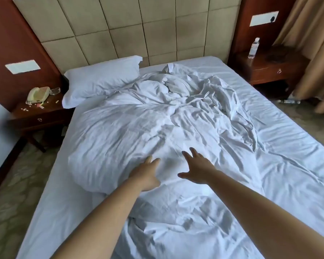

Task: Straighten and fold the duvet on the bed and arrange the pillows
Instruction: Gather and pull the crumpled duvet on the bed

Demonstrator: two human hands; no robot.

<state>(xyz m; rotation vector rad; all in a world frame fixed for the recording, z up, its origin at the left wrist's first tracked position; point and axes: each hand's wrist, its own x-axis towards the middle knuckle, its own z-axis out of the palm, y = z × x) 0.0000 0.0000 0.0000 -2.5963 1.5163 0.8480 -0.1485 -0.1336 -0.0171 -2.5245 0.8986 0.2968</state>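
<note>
A crumpled white duvet (pixel 157 124) lies bunched along the middle of the bed (pixel 288 146), running from near the headboard down to the foot. One white pillow (pixel 101 79) rests at the head on the left side. My left hand (pixel 146 174) reaches forward with straight fingers touching the puffy left part of the duvet. My right hand (pixel 196 169) is stretched out beside it, fingers spread, just above or on the duvet; whether it touches I cannot tell. Neither hand holds anything.
A wooden nightstand (pixel 37 116) on the left carries a beige telephone (pixel 38 95) and small scraps. The right nightstand (pixel 269 68) holds a water bottle (pixel 253 48). Curtains (pixel 310 53) hang at the far right. Another bottle (pixel 288 101) lies on the patterned carpet.
</note>
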